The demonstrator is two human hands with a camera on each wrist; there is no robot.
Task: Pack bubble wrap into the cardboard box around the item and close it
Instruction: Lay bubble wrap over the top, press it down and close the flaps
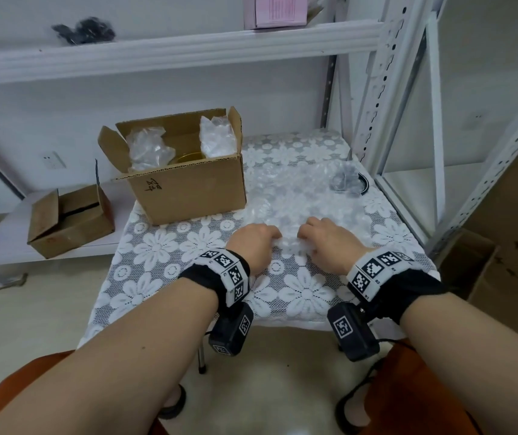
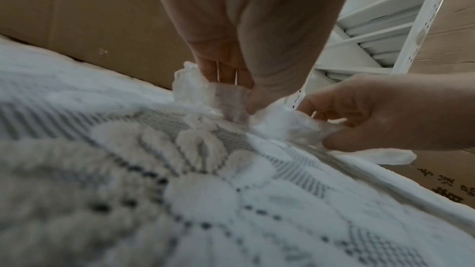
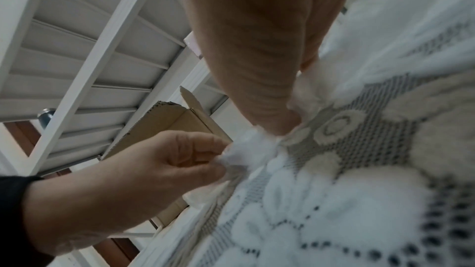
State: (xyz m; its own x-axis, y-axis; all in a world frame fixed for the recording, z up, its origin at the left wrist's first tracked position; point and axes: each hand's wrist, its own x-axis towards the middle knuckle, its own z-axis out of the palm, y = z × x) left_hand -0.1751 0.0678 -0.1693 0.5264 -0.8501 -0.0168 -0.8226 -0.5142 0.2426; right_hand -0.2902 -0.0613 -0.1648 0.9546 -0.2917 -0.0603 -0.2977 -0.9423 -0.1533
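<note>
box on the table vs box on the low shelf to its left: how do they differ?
The box on the table is larger, its flaps stand open, and bubble wrap wads show inside. The box on the low shelf is smaller and lies tilted, its flaps mostly folded over with a dark gap; nothing shows inside. Only the table box has handwriting on its front. Both are plain brown cardboard.

Soft even indoor light, wide-angle bending at edges, wrist views blurred up close
</note>
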